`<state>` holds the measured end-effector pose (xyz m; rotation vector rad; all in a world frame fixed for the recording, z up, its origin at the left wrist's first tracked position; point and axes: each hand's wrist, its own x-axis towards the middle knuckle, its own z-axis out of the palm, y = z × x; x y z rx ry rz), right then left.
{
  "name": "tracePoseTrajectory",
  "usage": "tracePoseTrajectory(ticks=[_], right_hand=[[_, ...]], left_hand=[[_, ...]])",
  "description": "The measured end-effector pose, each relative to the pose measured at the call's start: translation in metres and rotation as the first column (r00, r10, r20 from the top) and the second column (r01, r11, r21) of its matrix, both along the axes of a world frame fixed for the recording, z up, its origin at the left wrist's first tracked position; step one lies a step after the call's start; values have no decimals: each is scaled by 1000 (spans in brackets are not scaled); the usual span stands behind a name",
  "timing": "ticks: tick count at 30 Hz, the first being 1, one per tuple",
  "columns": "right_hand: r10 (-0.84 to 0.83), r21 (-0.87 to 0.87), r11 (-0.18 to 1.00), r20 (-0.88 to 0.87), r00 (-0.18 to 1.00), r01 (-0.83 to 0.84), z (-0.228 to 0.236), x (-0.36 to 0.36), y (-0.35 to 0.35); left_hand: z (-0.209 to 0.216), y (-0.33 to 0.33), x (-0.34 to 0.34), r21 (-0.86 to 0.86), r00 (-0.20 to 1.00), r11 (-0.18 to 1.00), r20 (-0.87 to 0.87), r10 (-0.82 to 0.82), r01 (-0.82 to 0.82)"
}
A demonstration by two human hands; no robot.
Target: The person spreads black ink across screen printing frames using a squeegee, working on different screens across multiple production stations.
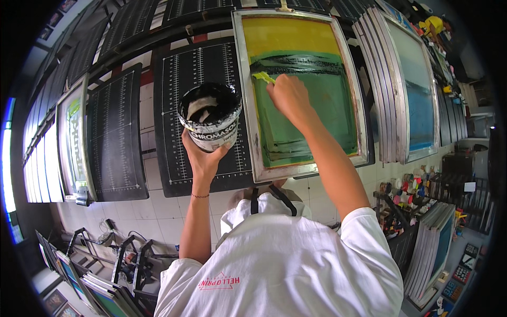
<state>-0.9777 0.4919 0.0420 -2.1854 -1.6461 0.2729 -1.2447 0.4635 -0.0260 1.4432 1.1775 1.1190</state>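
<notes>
My left hand [203,156] grips a white tub of black ink [216,134] by its lower side, tilted so that its black-smeared inside shows. Over the framed printing screen [311,127], my right hand [288,95] is closed round a yellow-green spatula [263,77]. The spatula's blade lies at the left of the mesh, just below a thick band of black ink [301,64] that runs across it. The mesh is yellow at the far end and green below the ink. Whether the blade touches the mesh I cannot tell.
Black ruled print boards [203,68] flank the screen on the left. Several framed screens [401,84] stand stacked on the right, and another framed screen [74,137] sits at far left. Ink containers [404,195] and more screens [433,248] stand on the lower right.
</notes>
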Motion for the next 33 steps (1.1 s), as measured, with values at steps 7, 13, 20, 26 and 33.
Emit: tracePoseTrajectory(ticks=[7, 13, 20, 26, 33], right_hand=[[-141, 211, 967, -28, 990, 144, -46, 18, -3], [-172, 127, 937, -641, 748, 325, 4, 50, -62], [-324, -335, 939, -938, -127, 77, 81, 82, -155], [-541, -546, 838, -834, -110, 23, 89, 112, -214], [-546, -527, 823, -836, 42, 211, 90, 124, -258]], left_hand=[[4, 8, 10, -14, 999, 1000, 45, -6, 6], [6, 36, 39, 128, 973, 992, -228, 20, 10], [6, 60, 91, 392, 945, 905, -325, -34, 168], [7, 59, 112, 480, 942, 842, -323, -92, 247], [-13, 52, 127, 308, 980, 936, -152, -127, 169]])
